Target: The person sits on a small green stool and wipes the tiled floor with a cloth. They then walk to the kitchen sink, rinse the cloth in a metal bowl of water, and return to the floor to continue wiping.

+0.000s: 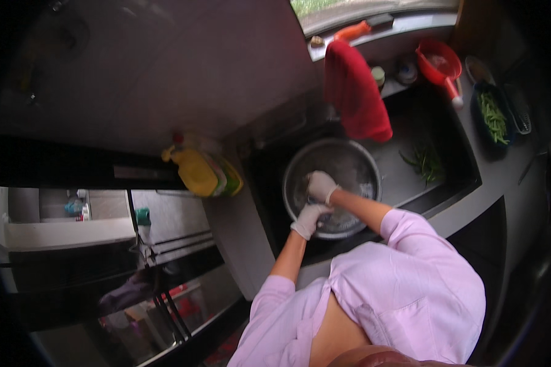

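Observation:
A round metal basin [378, 170] sits in the dark sink [472, 176], apparently with water in it. My right hand [322, 186], in a pale glove, is over the basin's middle with its fingers curled. My left hand [310, 221], gloved the same way, is at the basin's near left side, close below the right. Both hands' fingertips are blurred or turned away, and whether they grip anything is unclear. Long green vegetable pods [423, 164] lie on the sink floor to the right of the basin.
A red cloth [356, 91] hangs beyond the basin. A large yellow bottle [199, 174] stands left of the sink. On the right-hand counter are a red dipper [441, 64] and a dark dish [476, 108] of cut green beans [492, 117]. An orange object [352, 31] rests on the windowsill.

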Motion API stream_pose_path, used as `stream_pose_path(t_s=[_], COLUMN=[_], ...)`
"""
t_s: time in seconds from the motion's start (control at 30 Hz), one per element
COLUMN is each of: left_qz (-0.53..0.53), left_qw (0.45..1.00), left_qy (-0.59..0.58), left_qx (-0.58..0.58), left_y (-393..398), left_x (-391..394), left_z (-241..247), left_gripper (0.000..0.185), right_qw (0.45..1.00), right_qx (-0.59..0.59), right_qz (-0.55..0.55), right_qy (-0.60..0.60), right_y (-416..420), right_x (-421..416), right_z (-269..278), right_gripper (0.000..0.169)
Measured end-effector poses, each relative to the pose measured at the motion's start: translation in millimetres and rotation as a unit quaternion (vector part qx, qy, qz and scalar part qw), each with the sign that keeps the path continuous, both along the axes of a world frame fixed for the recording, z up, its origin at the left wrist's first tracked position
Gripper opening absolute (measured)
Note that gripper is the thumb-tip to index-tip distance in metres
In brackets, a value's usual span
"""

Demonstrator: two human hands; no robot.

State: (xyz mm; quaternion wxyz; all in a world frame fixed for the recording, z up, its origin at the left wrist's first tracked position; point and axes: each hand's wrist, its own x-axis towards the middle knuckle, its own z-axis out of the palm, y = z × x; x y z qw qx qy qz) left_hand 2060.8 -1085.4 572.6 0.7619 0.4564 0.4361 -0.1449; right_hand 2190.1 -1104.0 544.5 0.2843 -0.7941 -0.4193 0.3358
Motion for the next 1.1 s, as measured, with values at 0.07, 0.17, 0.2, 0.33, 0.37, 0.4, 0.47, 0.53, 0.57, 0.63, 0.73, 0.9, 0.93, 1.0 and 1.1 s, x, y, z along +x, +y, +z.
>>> stream_pose_path(t_s=[0.07, 0.17, 0.2, 0.33, 0.37, 0.4, 0.47, 0.53, 0.57, 0.63, 0.73, 0.9, 0.93, 1.0, 1.1], left_qz=[-0.063, -0.15, -0.114, 0.033, 0.072, 0.107, 0.164, 0.184, 0.209, 0.186, 0.162, 0.085, 0.07, 0.006, -0.041], left_qw=[0.973, 0.908, 0.919, 0.993, 0.979, 0.947, 0.867, 0.825, 0.827, 0.835, 0.844, 0.986, 0.996, 0.978, 0.888], left_qy=[0.007, 0.053, 0.058, -0.117, -0.147, -0.172, -0.249, -0.287, -0.29, -0.253, -0.238, -0.077, -0.05, 0.035, 0.081], left_qx=[0.224, 0.388, 0.373, 0.005, -0.121, -0.247, -0.4, -0.45, -0.434, -0.453, -0.453, -0.12, -0.038, 0.204, 0.451], left_y=[10.2, -2.0, -6.0, 4.5, 11.5, 14.7, 3.3, -5.4, -8.6, -6.8, -6.1, -5.7, -10.7, -6.4, -19.7], left_x=[-18.5, -5.7, -3.6, -19.4, -20.9, -14.7, -2.7, 4.5, -2.3, -13.1, -17.7, -9.3, -5.7, -14.2, -16.4], left_z=[-70.1, -94.3, -92.2, -9.1, -2.6, 9.6, 45.3, 73.4, 64.0, 43.1, 40.4, 27.6, 23.0, -61.9, -105.5], left_gripper=[0.033, 0.049, 0.051, 0.027, 0.032, 0.036, 0.049, 0.06, 0.061, 0.061, 0.039, 0.014, 0.012, 0.017, 0.027], right_qw=[0.992, 0.989, 0.989, 0.954, 0.895, 0.834, 0.675, 0.55, 0.534, 0.673, 0.812, 0.973, 0.991, 0.998, 0.997], right_qx=[-0.088, -0.106, -0.101, -0.005, 0.065, 0.114, 0.207, 0.157, 0.204, 0.284, 0.169, 0.12, 0.091, 0.046, -0.055], right_qz=[0.085, 0.06, 0.066, 0.075, 0.059, 0.065, 0.075, 0.069, 0.105, 0.137, 0.021, -0.029, -0.03, 0.004, 0.004], right_qy=[-0.038, -0.084, -0.088, 0.292, 0.437, 0.536, 0.704, 0.817, 0.814, 0.669, 0.559, 0.193, 0.094, -0.029, -0.056], right_y=[10.6, 1.7, 0.9, -4.2, -7.6, -12.9, -26.3, -32.0, -32.5, -28.9, -24.2, -10.1, -8.6, -0.2, 0.6], right_x=[-16.4, -19.9, -19.4, 23.5, 34.5, 39.6, 36.0, 17.5, 12.2, 14.8, 10.5, -5.8, -7.6, -22.2, -36.7], right_z=[39.8, 14.3, 2.7, 23.2, 30.1, 24.3, 2.9, 35.5, 63.4, 88.3, 104.8, 56.5, 51.3, 29.3, 10.4], right_gripper=[0.023, 0.022, 0.025, 0.044, 0.05, 0.055, 0.067, 0.069, 0.072, 0.059, 0.031, 0.015, 0.015, 0.021, 0.033])
